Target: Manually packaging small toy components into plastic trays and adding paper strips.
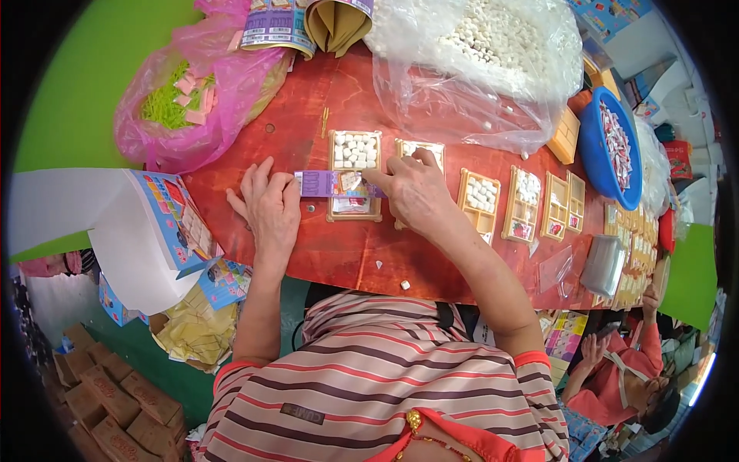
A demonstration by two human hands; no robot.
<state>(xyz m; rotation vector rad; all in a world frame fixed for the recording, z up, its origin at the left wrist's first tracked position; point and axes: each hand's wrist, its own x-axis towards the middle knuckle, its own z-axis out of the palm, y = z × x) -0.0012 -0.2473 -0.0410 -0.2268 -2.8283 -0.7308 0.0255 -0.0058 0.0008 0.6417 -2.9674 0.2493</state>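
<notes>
A purple printed cardboard strip (319, 184) lies across a small cream plastic tray (332, 208). White marshmallow-like pieces (356, 146) fill the tray's far part, and small wrapped packets (351, 205) show in its near part. My left hand (271, 206) is open, palm down on the table, with its thumb side at the strip's left end. The right hand (419, 194) is closed, its thumb and forefinger at the strip's right end; the exact contact is partly hidden. Behind this hand is a second tray (422, 145) with white pieces, partly covered.
More trays (479, 199) line the red table (254, 254) to the right, near a blue basin (589, 146) of small packets. A clear bag (493, 115) of white pieces lies at the back, a pink bag (223, 127) at the left. A co-worker (623, 377) sits at lower right.
</notes>
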